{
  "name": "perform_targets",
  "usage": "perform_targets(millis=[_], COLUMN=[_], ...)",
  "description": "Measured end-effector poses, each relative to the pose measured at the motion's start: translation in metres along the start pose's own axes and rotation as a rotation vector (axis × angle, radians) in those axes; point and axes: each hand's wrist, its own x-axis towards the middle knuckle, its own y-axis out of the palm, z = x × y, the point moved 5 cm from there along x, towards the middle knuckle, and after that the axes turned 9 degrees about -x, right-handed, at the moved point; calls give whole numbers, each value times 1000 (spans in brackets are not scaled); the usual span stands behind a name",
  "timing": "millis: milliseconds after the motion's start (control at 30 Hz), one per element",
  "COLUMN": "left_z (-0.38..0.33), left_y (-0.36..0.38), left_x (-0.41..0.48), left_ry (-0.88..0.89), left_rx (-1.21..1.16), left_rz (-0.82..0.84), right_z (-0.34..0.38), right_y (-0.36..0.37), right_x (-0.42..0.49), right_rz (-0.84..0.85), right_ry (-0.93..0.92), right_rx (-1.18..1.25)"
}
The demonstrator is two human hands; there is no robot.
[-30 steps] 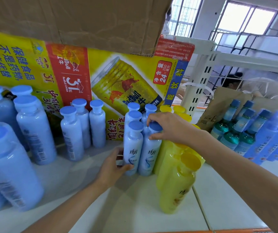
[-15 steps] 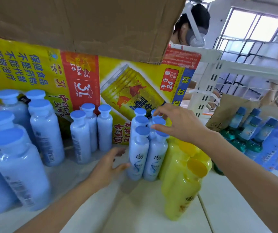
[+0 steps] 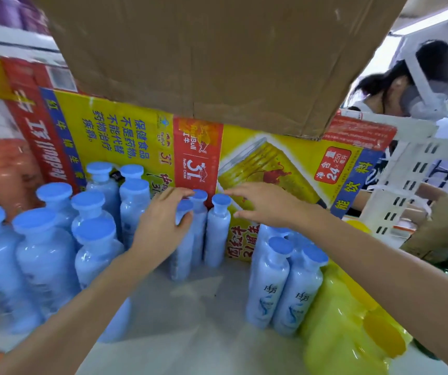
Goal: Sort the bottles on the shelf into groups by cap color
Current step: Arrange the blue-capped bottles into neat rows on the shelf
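White shelf point(image 3: 204, 320) in view, carrying blue-capped bottles point(image 3: 44, 255) at left, centre and right. Yellow bottles point(image 3: 347, 334) stand rightmost, a printed carton point(image 3: 271, 169) behind.

Three bottles point(image 3: 204, 234) at centre before the printed carton point(image 3: 285, 169), larger bottles point(image 3: 47, 247) left, another cluster point(image 3: 282, 282) right.

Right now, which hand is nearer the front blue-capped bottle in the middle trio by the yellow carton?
Left. The left hand wraps the front blue-capped bottle, thumb on its neck. The right hand hovers open to its right, above the rightmost bottle's cap, touching nothing.
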Motion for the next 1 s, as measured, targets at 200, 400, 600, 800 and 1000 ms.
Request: perform_targets(millis=[200, 400, 600, 800, 1000], left_z=[23, 27, 27, 23, 14], left_y=[14, 19, 19, 15, 10], left_x=[8, 10, 11, 9, -1], left_ry=[-190, -271, -317, -353, -321], left_rx=[92, 43, 22, 37, -48], left_rz=[84, 64, 43, 25, 37], right_z=[12, 13, 14, 23, 39], right_y=[13, 18, 17, 8, -3], right_x=[37, 50, 45, 30, 4], right_rz=[51, 33, 26, 56, 88], right_ry=[-67, -80, -62, -64, -90], right_rx=[-89, -36, 44, 94, 151])
